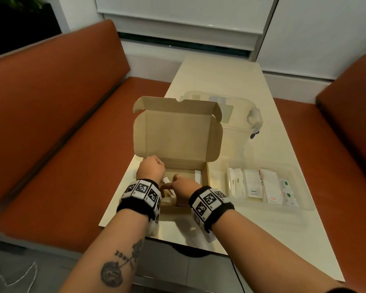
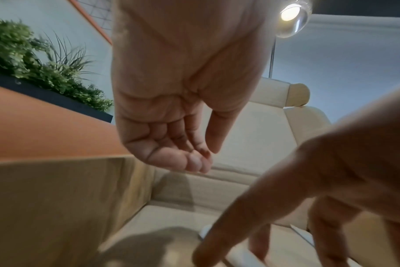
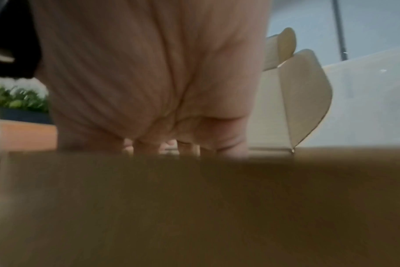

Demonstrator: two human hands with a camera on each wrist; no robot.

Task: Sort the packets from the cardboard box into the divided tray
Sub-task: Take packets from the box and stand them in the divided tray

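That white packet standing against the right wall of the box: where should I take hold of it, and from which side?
Take the white packet by its top edge, coming straight down from above. It stands on edge against the right wall of the box, so only the upper edge is free; the wall blocks a grip from the right. The right hand is nearest, likely thumb on the open left face.

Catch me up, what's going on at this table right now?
A person is sorting packets out of an open cardboard box into a clear divided tray to its right. Both hands are inside the box: the right hand reaches down to a white packet on the box floor, while the left hand hangs loosely curled and holds nothing. Several packets already lie in the tray, among them Stevia packets.
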